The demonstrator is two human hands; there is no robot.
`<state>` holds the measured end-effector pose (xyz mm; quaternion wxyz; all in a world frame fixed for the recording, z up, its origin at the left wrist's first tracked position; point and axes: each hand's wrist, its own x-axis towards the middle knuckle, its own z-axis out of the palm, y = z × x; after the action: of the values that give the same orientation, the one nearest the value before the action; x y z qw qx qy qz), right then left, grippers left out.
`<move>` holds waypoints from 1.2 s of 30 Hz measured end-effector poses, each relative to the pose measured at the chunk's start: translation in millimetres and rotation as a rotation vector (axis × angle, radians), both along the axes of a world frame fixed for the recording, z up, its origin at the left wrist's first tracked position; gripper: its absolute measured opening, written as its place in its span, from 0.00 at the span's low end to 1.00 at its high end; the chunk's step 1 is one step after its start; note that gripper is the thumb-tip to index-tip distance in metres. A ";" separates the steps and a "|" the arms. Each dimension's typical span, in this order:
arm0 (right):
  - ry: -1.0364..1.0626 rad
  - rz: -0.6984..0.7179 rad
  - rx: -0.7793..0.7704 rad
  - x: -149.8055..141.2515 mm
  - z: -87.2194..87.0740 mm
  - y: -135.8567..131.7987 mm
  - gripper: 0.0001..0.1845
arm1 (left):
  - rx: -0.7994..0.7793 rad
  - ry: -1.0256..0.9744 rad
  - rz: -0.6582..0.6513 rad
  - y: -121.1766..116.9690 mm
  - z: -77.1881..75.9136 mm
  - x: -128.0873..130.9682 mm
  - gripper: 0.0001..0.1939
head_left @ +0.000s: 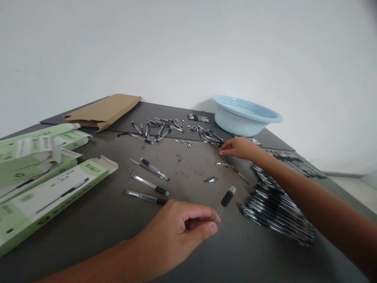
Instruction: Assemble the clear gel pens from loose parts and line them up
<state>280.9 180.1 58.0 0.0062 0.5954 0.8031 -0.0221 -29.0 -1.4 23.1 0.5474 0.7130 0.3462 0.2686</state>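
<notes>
My left hand (188,226) is in the foreground, thumb and fingers pinched on the thin, clear end of a pen piece with a black grip (227,197). The grip end points up and away from me. Farther back, my right hand (237,148) reaches to a heap of loose pen parts (210,135), with thumb and fingertips together. Whatever is between those fingertips is too small to tell. Just below them lies a thin pen part (240,175). A short clear-and-black piece (210,179) rests between the hands.
Under my right forearm lies a large stack of pens (273,208). Several separate pens (150,184) lie left of centre. Green-and-white boxes (59,188) pile up at the left, with a brown paper envelope (106,110) behind. A light blue basin (244,116) stands near the wall.
</notes>
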 end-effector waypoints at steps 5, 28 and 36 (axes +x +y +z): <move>-0.005 0.015 -0.018 -2.6 1.1 0.6 0.15 | 0.011 -0.018 0.013 -0.6 -1.0 -0.8 0.12; 0.065 0.000 0.046 21.5 19.2 -21.8 0.13 | 0.074 0.024 0.014 2.2 -4.6 -0.7 0.10; 0.370 0.047 0.064 19.9 41.1 -78.1 0.18 | 0.067 0.112 -0.041 6.2 2.5 -0.1 0.11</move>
<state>300.8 102.0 99.0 -0.1598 0.5621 0.8046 -0.1054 -29.0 4.9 25.5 0.5083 0.7517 0.3524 0.2287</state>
